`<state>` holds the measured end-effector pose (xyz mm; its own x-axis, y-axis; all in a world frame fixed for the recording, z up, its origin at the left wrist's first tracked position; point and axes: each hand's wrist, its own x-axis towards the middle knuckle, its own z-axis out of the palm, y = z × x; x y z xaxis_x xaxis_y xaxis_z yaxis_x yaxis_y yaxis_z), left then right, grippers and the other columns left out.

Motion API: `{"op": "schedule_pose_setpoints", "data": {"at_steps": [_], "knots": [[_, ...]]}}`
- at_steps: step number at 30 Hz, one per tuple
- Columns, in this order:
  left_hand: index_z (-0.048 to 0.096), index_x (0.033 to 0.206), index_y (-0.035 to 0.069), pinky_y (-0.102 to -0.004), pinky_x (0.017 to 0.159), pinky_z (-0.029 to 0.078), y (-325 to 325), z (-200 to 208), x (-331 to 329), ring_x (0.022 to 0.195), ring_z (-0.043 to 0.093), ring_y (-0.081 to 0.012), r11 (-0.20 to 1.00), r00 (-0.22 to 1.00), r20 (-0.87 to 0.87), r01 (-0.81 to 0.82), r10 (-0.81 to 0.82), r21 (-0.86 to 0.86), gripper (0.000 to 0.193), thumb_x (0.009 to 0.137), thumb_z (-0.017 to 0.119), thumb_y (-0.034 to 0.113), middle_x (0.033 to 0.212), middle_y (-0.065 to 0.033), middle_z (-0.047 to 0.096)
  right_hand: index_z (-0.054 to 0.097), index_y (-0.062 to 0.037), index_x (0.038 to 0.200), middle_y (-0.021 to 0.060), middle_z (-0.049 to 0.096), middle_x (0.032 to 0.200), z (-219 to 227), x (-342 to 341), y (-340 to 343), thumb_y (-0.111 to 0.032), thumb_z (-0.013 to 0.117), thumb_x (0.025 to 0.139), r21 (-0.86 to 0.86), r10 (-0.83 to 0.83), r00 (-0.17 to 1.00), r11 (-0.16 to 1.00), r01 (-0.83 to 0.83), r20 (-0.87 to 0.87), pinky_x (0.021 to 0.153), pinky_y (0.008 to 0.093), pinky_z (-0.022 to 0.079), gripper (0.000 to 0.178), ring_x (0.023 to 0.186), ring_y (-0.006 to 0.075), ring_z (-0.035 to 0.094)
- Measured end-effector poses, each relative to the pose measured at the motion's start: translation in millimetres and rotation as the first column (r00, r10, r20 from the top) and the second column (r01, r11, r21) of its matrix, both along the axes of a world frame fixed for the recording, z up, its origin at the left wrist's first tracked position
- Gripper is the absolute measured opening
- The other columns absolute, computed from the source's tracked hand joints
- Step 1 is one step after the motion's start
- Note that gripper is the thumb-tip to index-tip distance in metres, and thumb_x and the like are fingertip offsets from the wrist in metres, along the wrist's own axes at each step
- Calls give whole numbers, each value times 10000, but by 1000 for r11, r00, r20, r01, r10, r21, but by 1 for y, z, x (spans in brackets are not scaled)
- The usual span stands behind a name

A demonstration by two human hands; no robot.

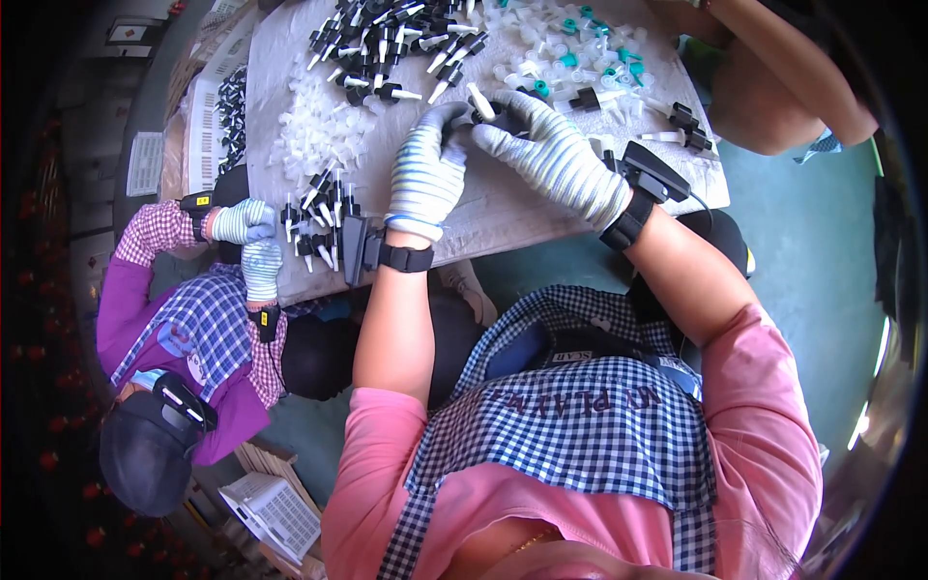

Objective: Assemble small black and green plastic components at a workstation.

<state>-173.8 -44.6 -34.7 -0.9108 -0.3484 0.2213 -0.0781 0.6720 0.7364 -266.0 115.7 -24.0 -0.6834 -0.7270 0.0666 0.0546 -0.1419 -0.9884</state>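
My left hand (425,174) and my right hand (551,150) wear striped grey-white gloves and meet over the table's near part. Between their fingertips they hold a small black pump part with a white nozzle (480,106). Each wrist carries a black strap with a small device. A heap of black pump heads with white tubes (387,48) lies beyond my left hand. Clear plastic caps (314,126) sit to its left, and clear and teal pieces (570,48) lie beyond my right hand.
The table (503,217) has a grey cloth cover. On my left a seated co-worker in a checked apron has gloved hands (246,237) on small black parts at the table edge. Another person's arm (773,77) reaches in at the upper right. A white crate (208,116) stands at the far left.
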Motion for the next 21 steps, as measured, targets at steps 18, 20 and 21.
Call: {"op": "schedule_pose_setpoints", "data": {"at_steps": [18, 20, 21], "knots": [[643, 1184, 24, -223, 769, 507, 15, 21, 14, 864, 641, -100, 790, 989, -92, -34, 113, 612, 304, 885, 696, 9, 982, -35, 692, 626, -76, 1024, -14, 645, 922, -3, -1, 7, -185, 701, 927, -155, 86, 947, 987, -39, 309, 764, 220, 474, 164, 852, 51, 561], [651, 1188, 29, -225, 781, 511, 17, 23, 16, 878, 646, -101, 781, 989, -103, -17, 104, 625, 310, 882, 699, 9, 998, -38, 698, 620, -84, 980, -19, 643, 919, -6, -2, 7, -179, 704, 923, -193, 94, 951, 981, -37, 294, 771, 223, 473, 140, 855, 50, 558], [659, 1191, 33, -226, 794, 516, 19, 25, 16, 893, 652, -102, 768, 989, -112, -2, 95, 640, 316, 879, 703, 9, 1013, -40, 704, 627, -74, 1030, -10, 648, 965, -10, -2, 8, -172, 702, 926, -221, 109, 961, 974, -52, 253, 804, 239, 481, 162, 904, 67, 570]]}}
